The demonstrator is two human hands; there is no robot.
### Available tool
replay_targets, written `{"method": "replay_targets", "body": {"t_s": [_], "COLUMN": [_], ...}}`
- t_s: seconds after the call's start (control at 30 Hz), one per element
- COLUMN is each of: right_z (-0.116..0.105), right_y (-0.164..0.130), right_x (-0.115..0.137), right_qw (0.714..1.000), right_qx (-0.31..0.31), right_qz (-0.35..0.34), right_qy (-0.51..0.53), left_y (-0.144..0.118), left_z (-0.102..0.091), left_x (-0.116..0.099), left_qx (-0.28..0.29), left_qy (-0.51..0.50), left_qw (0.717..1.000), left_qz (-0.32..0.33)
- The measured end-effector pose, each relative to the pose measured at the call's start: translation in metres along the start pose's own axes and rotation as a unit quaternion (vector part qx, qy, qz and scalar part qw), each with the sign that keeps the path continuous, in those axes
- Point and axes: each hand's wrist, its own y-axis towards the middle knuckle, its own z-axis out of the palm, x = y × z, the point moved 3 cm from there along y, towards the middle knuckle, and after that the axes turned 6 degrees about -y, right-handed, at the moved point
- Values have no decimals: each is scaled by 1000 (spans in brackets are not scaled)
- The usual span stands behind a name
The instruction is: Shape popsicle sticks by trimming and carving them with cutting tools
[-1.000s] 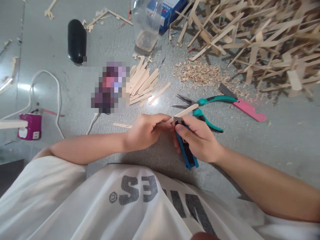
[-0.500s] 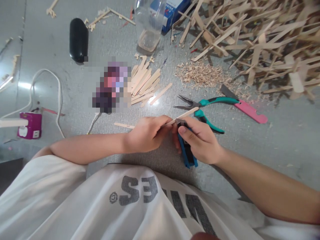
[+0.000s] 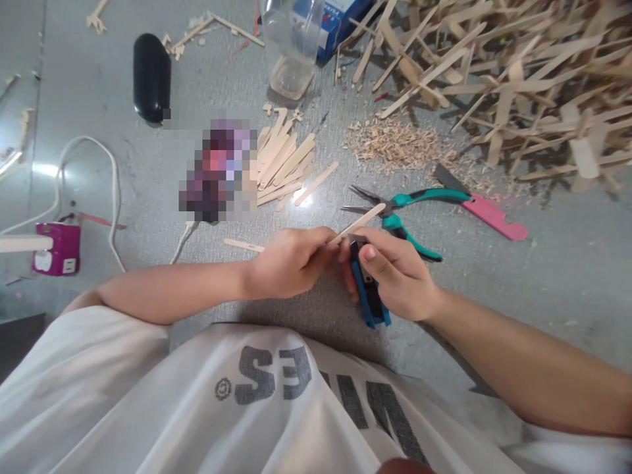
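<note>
While the left hand [image 3: 289, 262] pinches a wooden stick [image 3: 359, 221], the right hand [image 3: 395, 273] clasps a blue cutter [image 3: 369, 299].

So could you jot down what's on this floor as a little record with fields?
Left hand: pinches a wooden stick
Right hand: grips a blue cutter, blade at the stick
Just beyond: teal pliers, pink knife
Middle: loose stick bundle, shavings
Top right: big stick heap
Left: black case, white cable
</note>
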Motion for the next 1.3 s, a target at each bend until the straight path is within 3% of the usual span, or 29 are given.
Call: {"method": "replay_targets", "body": {"t_s": [0.2, 0.73, 0.9, 1.03, 1.3], "right_z": [-1, 4, 6, 9, 11], "right_y": [1, -1, -3, -5, -3], "right_x": [0, 3, 5, 7, 12], "right_qw": [999, 998, 996, 988, 971], "right_qx": [28, 55, 44, 35, 24], "right_qz": [39, 31, 76, 150, 232], "right_qy": [4, -2, 3, 29, 57], "left_y": [-1, -3, -3, -3, -7], "left_z": [-4, -1, -2, 0, 5], "left_x": [-4, -5, -6, -3, 1], "left_qx": [-9, 6, -23, -26, -51], "left_qy": [3, 55, 63, 111, 241], "left_qw": [1000, 998, 996, 990, 956], "left_qz": [16, 33, 60, 77, 161]}}
